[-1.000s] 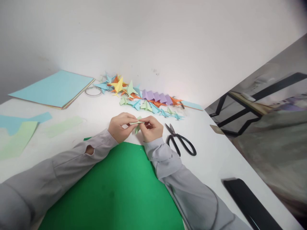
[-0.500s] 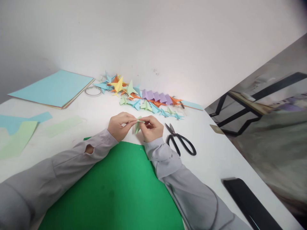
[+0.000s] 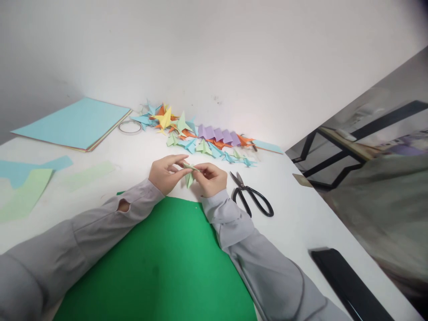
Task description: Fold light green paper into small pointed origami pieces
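Head view: the right hand (image 3: 211,179) pinches a light-green folded paper (image 3: 189,180), thumb and index fingertip closed. The left hand (image 3: 167,174) is partly spread, thumb against the paper; whether it also grips cannot be told. Paper position: between both hands. From it: scissors (image 3: 244,188), 3 o'clock; green sheet (image 3: 160,258), 6 o'clock; coloured folded pieces (image 3: 217,134), 12 o'clock; paper stack (image 3: 76,122), 10 o'clock.

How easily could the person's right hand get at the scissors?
Likely yes: the scissors lie close beside the right hand with nothing between, though its fingers pinch folded green paper.
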Tool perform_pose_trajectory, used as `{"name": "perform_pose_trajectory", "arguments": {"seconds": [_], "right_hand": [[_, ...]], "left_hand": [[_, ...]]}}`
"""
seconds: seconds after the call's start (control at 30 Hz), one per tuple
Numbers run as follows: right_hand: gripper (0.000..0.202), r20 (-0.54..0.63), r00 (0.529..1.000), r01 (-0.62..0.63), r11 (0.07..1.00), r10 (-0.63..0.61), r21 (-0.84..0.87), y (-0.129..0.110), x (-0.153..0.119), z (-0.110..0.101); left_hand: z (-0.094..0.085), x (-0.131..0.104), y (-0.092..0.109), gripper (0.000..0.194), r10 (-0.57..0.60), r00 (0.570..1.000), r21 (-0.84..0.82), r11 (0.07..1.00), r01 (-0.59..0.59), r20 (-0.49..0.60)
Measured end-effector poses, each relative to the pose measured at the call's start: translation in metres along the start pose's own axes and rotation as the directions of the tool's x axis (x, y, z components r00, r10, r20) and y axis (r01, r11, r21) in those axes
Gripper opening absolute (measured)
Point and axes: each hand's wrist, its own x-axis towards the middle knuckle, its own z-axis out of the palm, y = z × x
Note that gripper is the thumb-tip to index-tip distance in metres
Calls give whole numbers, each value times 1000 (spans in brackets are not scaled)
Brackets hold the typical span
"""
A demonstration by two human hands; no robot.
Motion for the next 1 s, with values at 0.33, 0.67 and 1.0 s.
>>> {"name": "perform_pose_trajectory", "arguments": {"seconds": [0.33, 0.67, 1.0], "right_hand": [[15, 186, 958, -253, 950, 220, 180, -7, -5, 4], [21, 255, 936, -292, 941, 243, 173, 0, -3, 5], [21, 264, 929, -310, 935, 259, 174, 1, -2, 4]], "left_hand": [[-1, 6, -1, 29, -292, 955, -69, 955, 288, -51], [-2, 7, 0, 28, -381, 921, -161, 907, 388, 74], [-2, 7, -2, 23, -351, 929, -187, 911, 367, 114]]}}
